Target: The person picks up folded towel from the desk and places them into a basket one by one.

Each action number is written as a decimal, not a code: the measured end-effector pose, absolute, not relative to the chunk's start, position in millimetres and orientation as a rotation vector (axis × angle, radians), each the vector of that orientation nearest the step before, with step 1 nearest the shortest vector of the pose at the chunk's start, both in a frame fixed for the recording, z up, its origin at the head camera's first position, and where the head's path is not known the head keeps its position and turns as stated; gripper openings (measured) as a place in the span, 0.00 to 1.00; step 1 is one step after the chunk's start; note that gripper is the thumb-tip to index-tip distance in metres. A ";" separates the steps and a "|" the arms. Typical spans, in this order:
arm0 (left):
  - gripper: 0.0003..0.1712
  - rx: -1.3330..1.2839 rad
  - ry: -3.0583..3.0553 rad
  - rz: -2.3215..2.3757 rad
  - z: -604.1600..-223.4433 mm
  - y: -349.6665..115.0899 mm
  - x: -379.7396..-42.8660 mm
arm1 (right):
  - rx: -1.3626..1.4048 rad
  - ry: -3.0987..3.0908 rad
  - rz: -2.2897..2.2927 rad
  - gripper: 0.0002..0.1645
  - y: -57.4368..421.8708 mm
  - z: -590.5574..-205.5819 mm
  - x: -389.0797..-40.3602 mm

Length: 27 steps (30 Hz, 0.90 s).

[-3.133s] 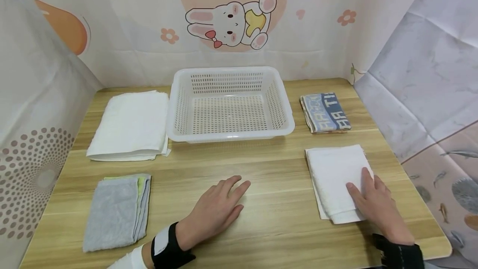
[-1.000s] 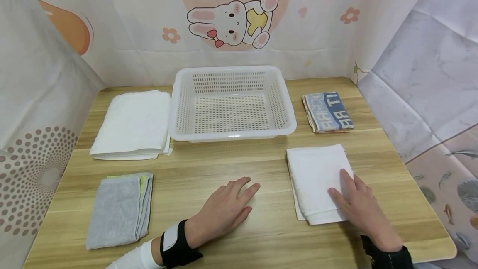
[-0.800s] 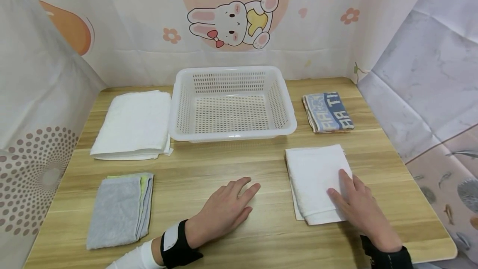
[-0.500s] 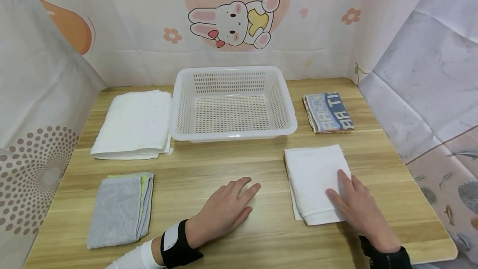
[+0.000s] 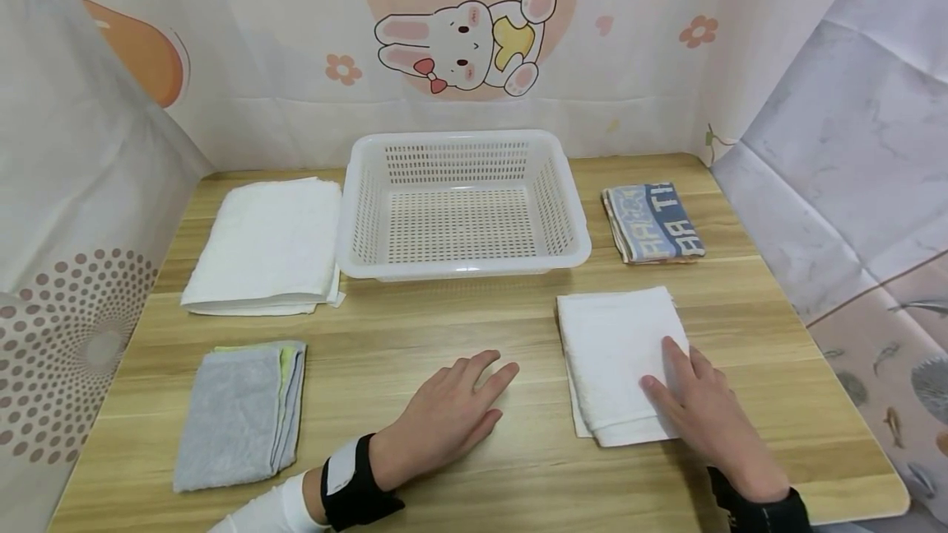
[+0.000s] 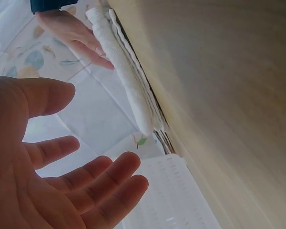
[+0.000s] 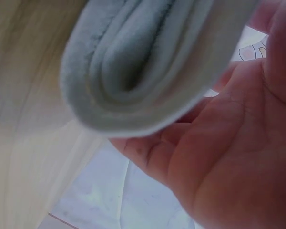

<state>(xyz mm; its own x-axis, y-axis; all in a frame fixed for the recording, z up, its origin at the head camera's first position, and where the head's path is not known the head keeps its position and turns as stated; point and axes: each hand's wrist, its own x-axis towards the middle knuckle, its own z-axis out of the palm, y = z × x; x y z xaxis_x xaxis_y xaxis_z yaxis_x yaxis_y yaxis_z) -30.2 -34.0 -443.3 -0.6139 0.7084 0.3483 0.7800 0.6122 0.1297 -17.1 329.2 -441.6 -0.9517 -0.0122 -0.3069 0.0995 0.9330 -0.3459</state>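
Observation:
A folded white towel [image 5: 618,352] lies flat on the right part of the wooden table. My right hand [image 5: 707,418] rests at its right edge, thumb and index fingertip on the top face, the other fingers along the side. In the right wrist view, the towel's rounded folded layers [image 7: 133,105] stand by the palm [image 7: 233,138], and some fingers are hidden behind them. My left hand [image 5: 444,418] is held low over the middle of the table with its fingers spread and nothing in it. Its palm [image 6: 33,200] shows in the left wrist view.
A white plastic basket [image 5: 462,270] stands at the back middle with nothing in it. Left of it lies a larger folded white towel [image 5: 262,245], with a folded grey towel [image 5: 230,418] nearer. A small blue patterned towel [image 5: 652,223] is at the back right. Printed curtains [image 5: 274,130] surround the table.
The white towel under my right hand has slid left across the table together with that hand. My left hand has shifted slightly right, and the view itself has moved a little.

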 end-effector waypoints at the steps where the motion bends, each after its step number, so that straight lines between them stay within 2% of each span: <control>1: 0.35 -1.217 -2.580 -0.392 -443.2 -33.7 -30.3 | 0.052 2.792 -0.525 0.50 328.7 -441.6 -16.7; 27: 0.34 -1.244 -2.565 -0.377 -445.2 -24.9 -30.1 | -0.022 2.837 -0.535 0.46 316.8 -442.5 -14.0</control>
